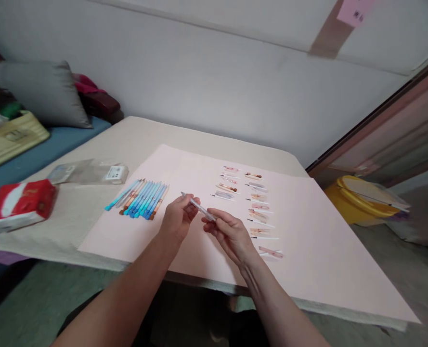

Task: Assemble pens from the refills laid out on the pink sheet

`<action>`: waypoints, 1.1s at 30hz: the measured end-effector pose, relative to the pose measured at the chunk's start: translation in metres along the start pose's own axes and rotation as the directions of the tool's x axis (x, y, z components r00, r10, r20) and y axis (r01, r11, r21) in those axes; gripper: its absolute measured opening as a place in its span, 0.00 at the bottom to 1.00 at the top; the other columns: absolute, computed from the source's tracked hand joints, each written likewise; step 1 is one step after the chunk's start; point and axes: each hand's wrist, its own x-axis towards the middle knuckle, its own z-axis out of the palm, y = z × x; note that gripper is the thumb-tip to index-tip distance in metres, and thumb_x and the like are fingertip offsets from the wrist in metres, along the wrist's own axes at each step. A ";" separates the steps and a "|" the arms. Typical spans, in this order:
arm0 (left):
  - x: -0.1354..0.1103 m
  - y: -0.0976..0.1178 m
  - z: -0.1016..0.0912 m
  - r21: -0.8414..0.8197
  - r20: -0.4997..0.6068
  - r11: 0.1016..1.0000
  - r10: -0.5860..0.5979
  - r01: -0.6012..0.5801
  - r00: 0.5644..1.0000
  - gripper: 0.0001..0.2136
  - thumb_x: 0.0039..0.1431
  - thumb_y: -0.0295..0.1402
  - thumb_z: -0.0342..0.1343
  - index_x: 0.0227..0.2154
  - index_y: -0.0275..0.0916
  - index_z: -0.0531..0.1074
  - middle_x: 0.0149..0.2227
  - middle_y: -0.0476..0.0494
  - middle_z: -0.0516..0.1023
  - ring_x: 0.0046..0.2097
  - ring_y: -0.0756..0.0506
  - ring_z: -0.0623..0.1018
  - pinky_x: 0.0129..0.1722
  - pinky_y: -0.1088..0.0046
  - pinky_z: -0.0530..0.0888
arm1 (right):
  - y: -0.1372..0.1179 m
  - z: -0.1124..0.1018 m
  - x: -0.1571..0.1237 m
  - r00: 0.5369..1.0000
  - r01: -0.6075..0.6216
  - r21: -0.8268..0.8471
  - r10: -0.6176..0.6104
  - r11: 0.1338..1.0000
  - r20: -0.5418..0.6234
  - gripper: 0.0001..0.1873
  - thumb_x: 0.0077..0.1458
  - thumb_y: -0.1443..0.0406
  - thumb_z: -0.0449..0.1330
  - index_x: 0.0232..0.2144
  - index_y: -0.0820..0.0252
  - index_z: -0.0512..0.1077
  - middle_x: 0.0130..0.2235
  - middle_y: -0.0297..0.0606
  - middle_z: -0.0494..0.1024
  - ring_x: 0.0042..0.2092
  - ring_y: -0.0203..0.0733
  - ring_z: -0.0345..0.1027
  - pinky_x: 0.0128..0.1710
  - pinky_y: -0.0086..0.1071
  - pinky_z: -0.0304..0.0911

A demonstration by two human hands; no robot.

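Observation:
A slim whitish pen (201, 208) is held level above the pink sheet, its pointed end toward the upper left. Fingers of my left hand (179, 215) pinch it near that tip. At its other end my right hand (230, 231) is closed around it. To the left of my hands lies a row of several pens (145, 198), mostly blue with a few brown ones. On the right, two columns hold pen parts: a left column (228, 187) and a right column (260, 212), with thin refills beside several pale or brown barrels.
The pink sheet (315, 250) covers much of the table (141, 130). At the left are a clear plastic bag (87, 172) and a red tissue pack (20, 202). A yellow bucket (354, 200) stands right of the table, and a white wall (214, 82) behind.

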 end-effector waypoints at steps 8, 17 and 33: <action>-0.006 -0.001 0.004 0.005 0.003 1.000 -0.011 0.011 1.000 0.02 0.53 0.25 0.54 0.28 0.31 0.71 0.30 0.42 0.74 0.32 0.51 0.75 0.30 0.80 0.73 | 0.013 -0.003 0.002 0.980 0.172 -0.175 -0.187 0.969 -0.071 0.11 0.55 0.62 0.59 0.41 0.57 0.74 0.35 0.38 0.79 0.35 0.41 0.73 0.44 0.41 0.64; -0.006 0.001 0.006 0.164 -0.007 0.984 0.070 -0.068 0.998 0.09 0.50 0.31 0.59 0.34 0.32 0.71 0.30 0.41 0.75 0.32 0.51 0.75 0.29 0.79 0.70 | 0.003 -0.007 0.003 0.998 0.021 -0.245 -0.036 0.969 -0.058 0.13 0.52 0.59 0.60 0.40 0.58 0.73 0.34 0.39 0.78 0.37 0.42 0.73 0.43 0.41 0.64; -0.005 -0.020 0.002 0.773 0.150 0.613 0.069 -0.161 0.986 0.10 0.48 0.35 0.56 0.32 0.36 0.70 0.23 0.50 0.70 0.24 0.50 0.71 0.25 0.74 0.70 | 0.019 0.000 0.015 0.972 -0.095 -0.551 -0.044 0.829 -0.233 0.08 0.46 0.63 0.58 0.28 0.62 0.73 0.22 0.32 0.73 0.25 0.34 0.64 0.26 0.28 0.57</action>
